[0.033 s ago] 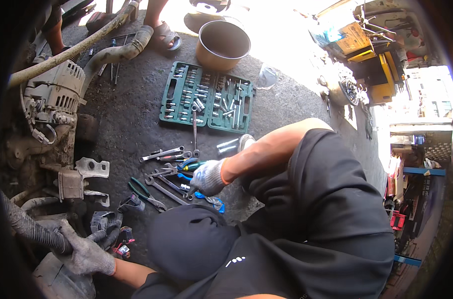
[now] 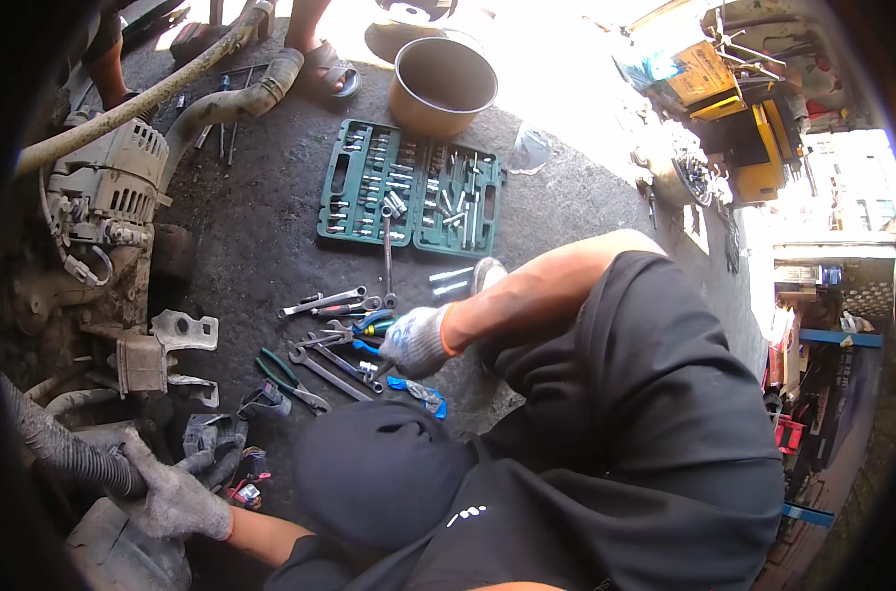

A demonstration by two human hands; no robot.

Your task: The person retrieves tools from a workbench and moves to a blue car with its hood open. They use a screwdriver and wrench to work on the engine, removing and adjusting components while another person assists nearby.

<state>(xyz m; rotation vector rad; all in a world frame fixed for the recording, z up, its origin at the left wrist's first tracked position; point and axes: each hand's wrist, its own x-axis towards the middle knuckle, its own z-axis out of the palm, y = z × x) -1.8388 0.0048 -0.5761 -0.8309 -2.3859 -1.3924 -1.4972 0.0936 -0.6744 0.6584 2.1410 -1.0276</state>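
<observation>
My left hand [image 2: 177, 500], in a dirty grey knit glove, is closed around the end of a black corrugated hose [image 2: 118, 476] at the lower left. My right hand [image 2: 416, 342], in a light grey glove with an orange cuff, hovers over a pile of hand tools, its fingers curled. A small dark shape shows under the fingertips; whatever they hold is hidden. Just left of it lie blue-handled pliers [image 2: 372, 323] and several wrenches [image 2: 328, 374]. Green-handled pliers [image 2: 292, 381] rest farther left. A crumpled blue packet [image 2: 420, 396] lies below the hand.
Beyond the tools, a green socket case [image 2: 411, 238] lies open with a wrench [image 2: 388, 258] across its near edge. Behind it stands a brown pot [image 2: 443, 89]. Greasy engine parts [image 2: 123, 187] fill the left side. Another person's sandalled foot [image 2: 331, 71] is at the top.
My right hand has shifted slightly up and right, uncovering more of the blue packet and the wrench beside it. The left hand stays on the hose.
</observation>
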